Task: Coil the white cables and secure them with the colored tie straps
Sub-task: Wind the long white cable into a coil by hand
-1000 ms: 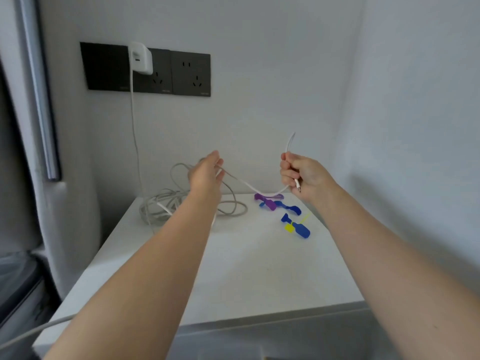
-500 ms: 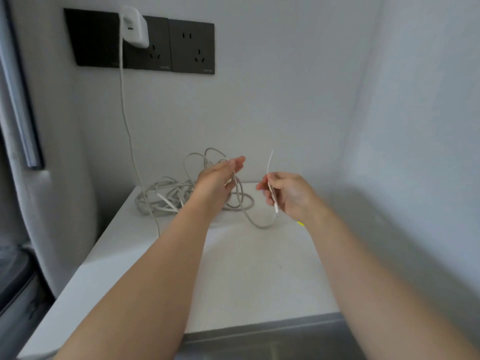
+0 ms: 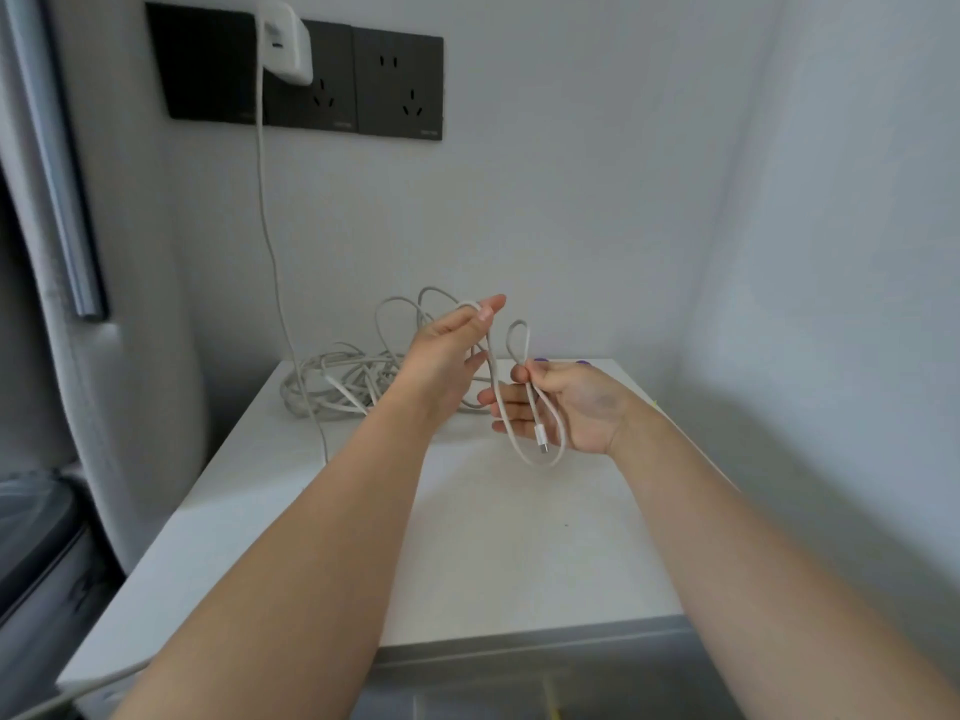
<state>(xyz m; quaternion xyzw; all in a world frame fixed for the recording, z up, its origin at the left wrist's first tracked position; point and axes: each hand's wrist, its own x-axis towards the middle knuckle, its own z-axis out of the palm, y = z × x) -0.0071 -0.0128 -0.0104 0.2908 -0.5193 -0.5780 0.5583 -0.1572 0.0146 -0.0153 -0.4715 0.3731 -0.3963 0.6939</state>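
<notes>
Pinching one thin white charging cable (image 3: pixel 540 436) under its thumb, the palm-up right hand (image 3: pixel 571 407) holds a small loop above the white tabletop (image 3: pixel 467 537). The left hand (image 3: pixel 447 350), fingers straight, carries the cable across its fingertips. One tangled heap of white cables (image 3: pixel 337 387) lies behind, and two purple strap tips (image 3: pixel 540 360) show past the right hand.

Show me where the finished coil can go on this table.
Free: the near half of the table, between its front edge and the cable pile. Crowded: back left, the pile itself; back right, purple straps peek out behind the right hand.
</notes>
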